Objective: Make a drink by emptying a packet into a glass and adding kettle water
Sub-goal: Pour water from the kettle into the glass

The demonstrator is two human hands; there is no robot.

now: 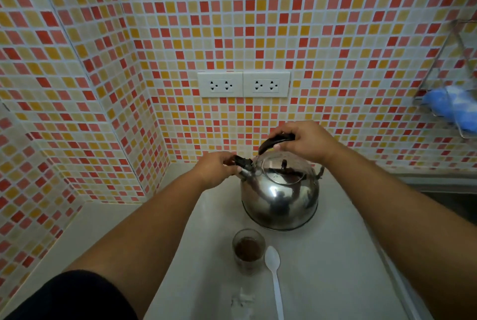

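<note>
A shiny steel kettle [280, 198] stands on the pale counter [335, 255], spout pointing left. My right hand [302, 142] grips its black handle from above. My left hand [219, 168] pinches the black cap on the spout. In front of the kettle, a small clear glass [248, 250] holds brown powder at its bottom. A white plastic spoon [275, 278] lies just right of the glass, bowl toward the kettle. A crumpled pale packet [241, 303] lies on the counter near the bottom edge.
Two white double wall sockets [244, 84] sit on the tiled wall behind the kettle. A wire rack with a blue cloth [454, 107] hangs at the right. A dark sink edge [449, 198] borders the counter on the right. A tiled corner juts in at the left.
</note>
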